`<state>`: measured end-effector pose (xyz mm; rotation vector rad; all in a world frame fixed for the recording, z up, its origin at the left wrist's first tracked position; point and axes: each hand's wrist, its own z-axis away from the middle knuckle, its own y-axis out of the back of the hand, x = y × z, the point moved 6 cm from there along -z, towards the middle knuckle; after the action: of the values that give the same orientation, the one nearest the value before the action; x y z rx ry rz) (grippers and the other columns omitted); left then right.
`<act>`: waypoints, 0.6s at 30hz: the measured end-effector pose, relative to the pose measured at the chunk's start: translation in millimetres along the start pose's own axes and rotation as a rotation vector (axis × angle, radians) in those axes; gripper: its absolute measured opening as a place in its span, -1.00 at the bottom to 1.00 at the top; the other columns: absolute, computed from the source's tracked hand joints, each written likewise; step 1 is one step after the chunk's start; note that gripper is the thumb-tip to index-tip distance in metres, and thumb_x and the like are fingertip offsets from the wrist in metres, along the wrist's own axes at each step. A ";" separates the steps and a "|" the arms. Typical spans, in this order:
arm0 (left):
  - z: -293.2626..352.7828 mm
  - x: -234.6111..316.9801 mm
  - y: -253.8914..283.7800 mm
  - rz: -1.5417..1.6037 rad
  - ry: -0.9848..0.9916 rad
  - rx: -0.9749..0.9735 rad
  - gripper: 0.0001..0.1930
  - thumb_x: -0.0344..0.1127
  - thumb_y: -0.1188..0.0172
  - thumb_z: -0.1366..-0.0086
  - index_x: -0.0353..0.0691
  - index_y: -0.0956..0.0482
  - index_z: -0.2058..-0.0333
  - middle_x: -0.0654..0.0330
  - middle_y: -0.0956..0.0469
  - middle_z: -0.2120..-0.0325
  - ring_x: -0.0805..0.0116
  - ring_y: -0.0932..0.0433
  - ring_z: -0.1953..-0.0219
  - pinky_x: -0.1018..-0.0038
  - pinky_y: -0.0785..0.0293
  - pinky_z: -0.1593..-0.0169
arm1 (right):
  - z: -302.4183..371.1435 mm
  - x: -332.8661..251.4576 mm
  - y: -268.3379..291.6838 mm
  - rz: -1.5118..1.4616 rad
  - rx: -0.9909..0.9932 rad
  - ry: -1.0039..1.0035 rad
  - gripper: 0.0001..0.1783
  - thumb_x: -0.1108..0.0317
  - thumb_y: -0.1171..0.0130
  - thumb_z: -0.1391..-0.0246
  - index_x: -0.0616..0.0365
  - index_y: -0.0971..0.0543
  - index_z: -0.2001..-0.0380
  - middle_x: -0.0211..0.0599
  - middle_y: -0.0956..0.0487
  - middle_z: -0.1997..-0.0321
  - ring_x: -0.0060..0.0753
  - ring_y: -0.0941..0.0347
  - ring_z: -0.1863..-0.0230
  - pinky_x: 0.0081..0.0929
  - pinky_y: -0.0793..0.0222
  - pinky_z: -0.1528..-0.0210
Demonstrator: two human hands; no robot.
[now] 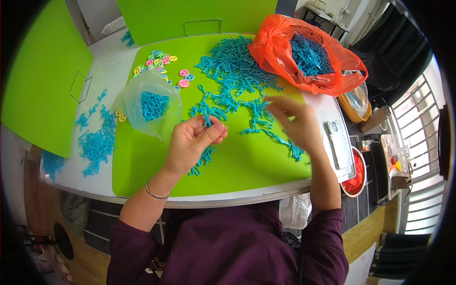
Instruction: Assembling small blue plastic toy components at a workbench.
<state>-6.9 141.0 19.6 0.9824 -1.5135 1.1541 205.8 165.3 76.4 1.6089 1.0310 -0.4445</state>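
Note:
Pinched between the thumb and fingers of my left hand is a small blue plastic link. From under that hand, more links stick out on the green board. My right hand hovers to the right, beside a loose cluster of blue links. Motion blurs its fingers, so whether they hold anything is unclear. A large heap of blue links spreads across the board beyond both hands.
Back right, an orange-red plastic bag holds more links. A translucent bag of blue pieces stands left, near colourful ring-shaped pieces. Scattered links lie on the white table's left side. A phone rests at the right edge.

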 end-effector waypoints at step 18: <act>34.9 60.3 49.5 -0.488 -0.111 0.149 -0.70 -0.45 -0.02 -0.24 -0.32 -0.40 0.04 0.22 -0.45 0.14 0.49 -0.42 0.13 0.59 -0.32 0.06 | -3.1 124.5 83.4 0.680 -0.086 -0.425 -0.61 0.37 -0.20 0.29 0.17 -0.57 0.26 -0.12 -0.58 0.41 -0.21 -0.53 0.43 -0.38 -0.43 0.26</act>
<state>-74.6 115.6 65.1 1.4421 -1.1862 0.8770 340.4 216.2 34.4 1.5840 0.1538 -0.2494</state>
